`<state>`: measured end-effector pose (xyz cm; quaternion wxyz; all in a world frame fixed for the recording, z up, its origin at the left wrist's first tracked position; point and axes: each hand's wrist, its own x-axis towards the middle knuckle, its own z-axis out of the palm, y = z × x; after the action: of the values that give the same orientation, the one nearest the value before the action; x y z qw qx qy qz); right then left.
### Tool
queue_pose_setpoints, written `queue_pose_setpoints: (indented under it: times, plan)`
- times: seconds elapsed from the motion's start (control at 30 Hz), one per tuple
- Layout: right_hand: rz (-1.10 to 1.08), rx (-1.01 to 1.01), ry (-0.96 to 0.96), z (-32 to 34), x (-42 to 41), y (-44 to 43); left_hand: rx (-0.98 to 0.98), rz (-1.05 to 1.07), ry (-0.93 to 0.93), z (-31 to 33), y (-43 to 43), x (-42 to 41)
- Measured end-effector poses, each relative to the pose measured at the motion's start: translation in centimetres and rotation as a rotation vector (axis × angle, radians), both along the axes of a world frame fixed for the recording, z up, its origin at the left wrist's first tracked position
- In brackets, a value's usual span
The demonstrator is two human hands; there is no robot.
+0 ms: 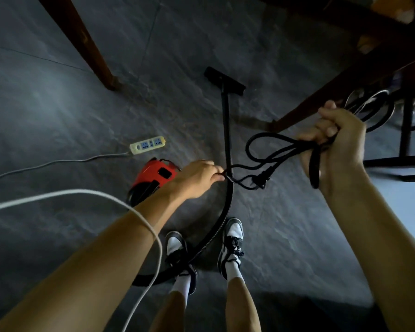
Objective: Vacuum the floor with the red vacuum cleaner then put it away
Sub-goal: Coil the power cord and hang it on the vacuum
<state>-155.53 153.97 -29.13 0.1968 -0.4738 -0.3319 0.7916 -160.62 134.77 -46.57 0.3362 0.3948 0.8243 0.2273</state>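
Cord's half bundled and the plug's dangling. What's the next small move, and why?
Probably slide the left hand along the black cord to the plug. It pinches the strand short of the plug, which dangles free, while the right hand grips the looped bundle. The power strip looks unoccupied, so the plug needs controlling first.

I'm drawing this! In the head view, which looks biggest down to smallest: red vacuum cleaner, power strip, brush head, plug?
1. Red vacuum cleaner, partly hidden by the left hand.
2. Brush head and power strip: too alike to rank.
3. Plug.
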Motion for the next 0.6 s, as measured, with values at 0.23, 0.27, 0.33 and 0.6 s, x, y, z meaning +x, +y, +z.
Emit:
queue_pose_setpoints:
  times: [0.23,0.27,0.33,0.6]
  plan:
    - [-0.182,0.132,-0.418,-5.0,0.8,4.6,0.070,0.185,-0.008,0.2,-3.6,-1.2]
    - [-0.183,0.148,-0.451,-5.7,1.1,5.0,0.068,0.244,-0.010,0.0,-3.9,-1.4]
    - [-0.194,0.178,-0.523,-7.0,1.7,5.8,0.023,0.372,-0.016,-0.2,-4.3,-2.0]
    - [0.079,0.663,-0.739,-8.9,5.4,7.1,-0.088,0.923,-0.132,-0.5,-7.3,-4.9]
